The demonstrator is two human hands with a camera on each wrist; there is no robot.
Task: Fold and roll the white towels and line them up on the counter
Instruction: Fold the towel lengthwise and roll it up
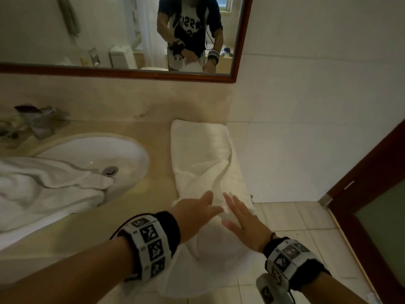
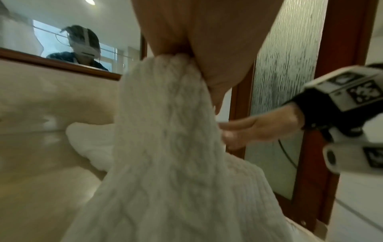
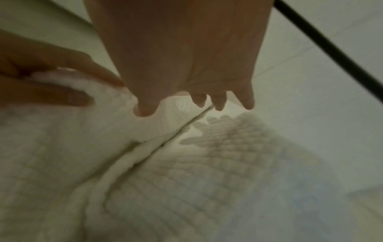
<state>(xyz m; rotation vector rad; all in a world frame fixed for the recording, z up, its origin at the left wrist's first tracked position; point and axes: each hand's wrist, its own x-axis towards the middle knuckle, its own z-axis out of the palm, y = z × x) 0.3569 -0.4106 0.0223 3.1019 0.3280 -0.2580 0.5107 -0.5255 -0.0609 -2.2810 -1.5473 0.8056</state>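
Observation:
A long white towel (image 1: 201, 154) lies lengthwise on the beige counter (image 1: 153, 128) to the right of the sink, and its near end hangs over the front edge. My left hand (image 1: 197, 213) pinches a bunched fold of this towel (image 2: 165, 147) at the counter's front edge. My right hand (image 1: 241, 218) is beside it with fingers straight and spread, just over the towel (image 3: 186, 180), and holds nothing. In the right wrist view the left hand (image 3: 51, 81) pinches cloth between thumb and fingers. A second white towel (image 1: 43, 187) lies crumpled over the sink's left side.
The white sink (image 1: 131, 154) with a metal faucet (image 1: 37, 119) takes up the counter's left. A framed mirror (image 1: 109, 29) hangs behind. A white wall (image 1: 306, 106) closes the counter's right end. A dark wooden door frame (image 1: 361, 176) stands at right over the tiled floor (image 1: 295, 216).

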